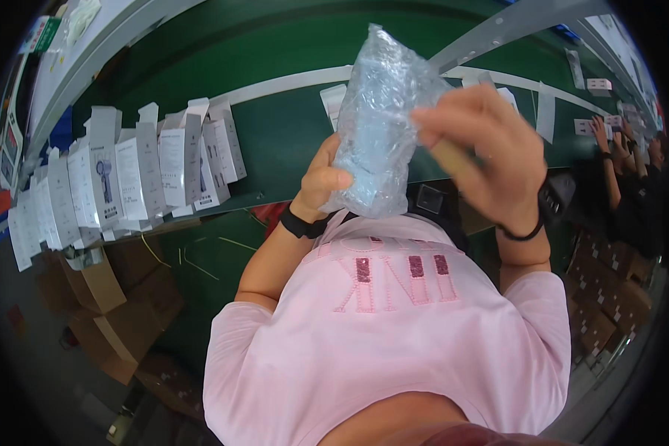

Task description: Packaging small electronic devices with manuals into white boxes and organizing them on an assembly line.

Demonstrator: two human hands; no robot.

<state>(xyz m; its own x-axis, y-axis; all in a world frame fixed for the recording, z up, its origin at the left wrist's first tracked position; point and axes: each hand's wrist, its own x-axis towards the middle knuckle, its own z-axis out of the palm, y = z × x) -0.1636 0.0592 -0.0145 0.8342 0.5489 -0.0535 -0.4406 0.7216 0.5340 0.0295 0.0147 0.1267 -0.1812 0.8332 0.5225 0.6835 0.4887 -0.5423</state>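
Note:
A clear bubble-wrap bag [379,126] with a light-blue item inside stands raised in front of my body, over the bench edge. What the blue item is cannot be made out through the plastic. My left hand [322,177] grips the bag's lower left side, thumb across its front. At the bag's right side is my right hand [490,145], its fingers bent toward the plastic and smeared by motion. Whether those fingers touch or pinch the bag is unclear.
Several white cartons [140,175] with raised flaps stand in a row along the green bench [275,123] at left. A grey metal post [513,33] slants in at upper right. Brown cardboard boxes [119,327] sit below left. Another person's hand [600,134] is at far right.

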